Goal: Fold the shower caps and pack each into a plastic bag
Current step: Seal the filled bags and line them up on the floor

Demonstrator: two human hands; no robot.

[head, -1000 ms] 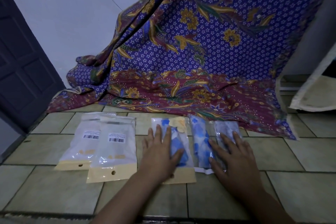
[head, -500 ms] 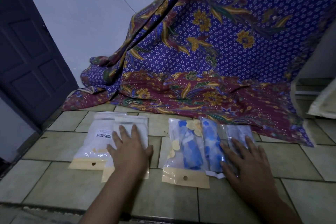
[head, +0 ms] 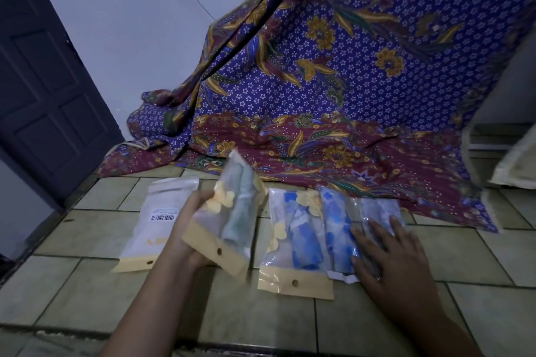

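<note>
Head view, tiled floor [head: 87, 293]. Left hand [head: 185, 229] holds a packed plastic bag [head: 229, 211] lifted off the floor and tilted, fingers wrapped behind it; a folded pale green shower cap [head: 242, 209] shows inside, with yellow flower prints and a tan header strip bearing a hang hole at the low end. The image of this bag is slightly smeared.

Left of it, a second packed bag [head: 158, 223] lies flat, barcode label up — contents look pale, colour cannot be told.

Right of the held bag, a bag with a blue cap [head: 295, 240] lies flat, tan header toward the person. Just beside it, touching, a narrower bag with a blue-and-white cap [head: 338, 232]. Next to that, a bag with a greyish cap [head: 380, 214].

Right hand [head: 391, 258] rests palm down, fingers spread wide, over the near end of the greyish bag and the edge of the blue-and-white one — pressing flat, gripping nothing.

Behind the row, a purple and maroon batik cloth [head: 348, 95] drapes down onto the floor. Dark door [head: 37, 95] at left.
</note>
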